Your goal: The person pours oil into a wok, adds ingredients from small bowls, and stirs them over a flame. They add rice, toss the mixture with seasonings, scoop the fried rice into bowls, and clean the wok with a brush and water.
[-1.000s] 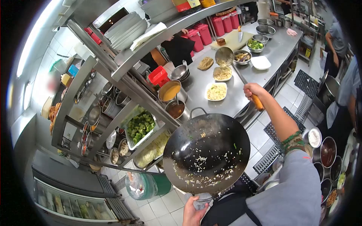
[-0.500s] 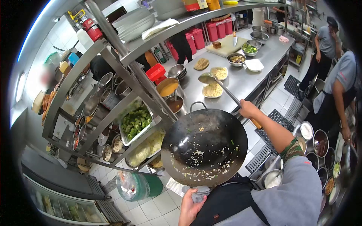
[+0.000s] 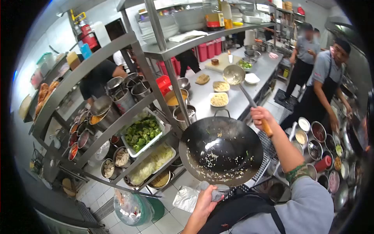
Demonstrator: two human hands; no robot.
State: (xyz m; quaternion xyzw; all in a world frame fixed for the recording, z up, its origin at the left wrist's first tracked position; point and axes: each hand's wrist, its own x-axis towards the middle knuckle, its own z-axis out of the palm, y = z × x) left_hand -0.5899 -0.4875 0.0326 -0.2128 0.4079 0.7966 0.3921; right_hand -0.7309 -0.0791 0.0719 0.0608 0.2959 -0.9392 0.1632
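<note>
My left hand (image 3: 206, 202) is closed around a grey cloth (image 3: 215, 191) at the near rim of a large dark wok (image 3: 220, 152). Bits of rice and a few green scraps cling to the wok's inside. Wrapped round the wooden handle of a ladle (image 3: 235, 75), my right hand (image 3: 263, 118) holds it up, its bowl over the steel counter. Grains stick to the ladle's bowl. Beyond the wok, two white dishes of rice, the nearer dish (image 3: 219, 100) and the farther dish (image 3: 221, 86), stand on the counter.
Shelving with a broccoli tray (image 3: 142, 134) stands left, a lined green bin (image 3: 134, 208) below it. Pots of orange sauce (image 3: 174, 100) sit by the counter (image 3: 241, 91). Several ingredient bowls (image 3: 319, 132) are at right, near a co-worker (image 3: 329, 78) in a dark apron.
The view has shifted, and the wok now sits farther right in it. The ladle has lifted away from the rice dishes, its bowl turned to show its inside. Both hands keep their hold.
</note>
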